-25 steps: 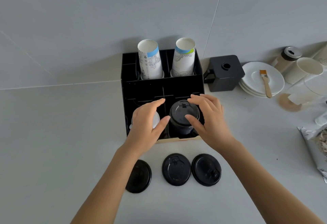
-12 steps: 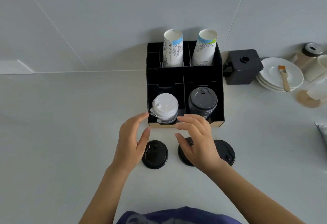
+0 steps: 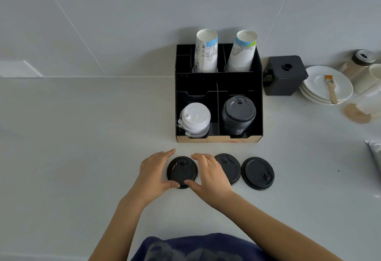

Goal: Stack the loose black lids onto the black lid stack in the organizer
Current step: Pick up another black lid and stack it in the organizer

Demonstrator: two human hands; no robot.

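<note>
Three loose black lids lie flat in a row on the counter in front of the black organizer (image 3: 259, 99). My left hand (image 3: 153, 173) and my right hand (image 3: 209, 175) curve around the left lid (image 3: 181, 171) from both sides, thumbs touching its near rim; it still rests on the counter. My right hand covers part of the middle lid (image 3: 229, 168). The right lid (image 3: 257, 173) lies apart, untouched. The black lid stack (image 3: 239, 114) stands in the organizer's front right compartment.
A white lid stack (image 3: 194, 119) fills the front left compartment. Two paper cups (image 3: 206, 51) stand in the back. To the right are a black box (image 3: 285, 75), white plates (image 3: 327, 84) with a brush, jars and a foil bag (image 3: 375, 153).
Both hands came back from the black lid stack to the counter and closed in around the left loose lid. The camera view shifted and tilted downward.
</note>
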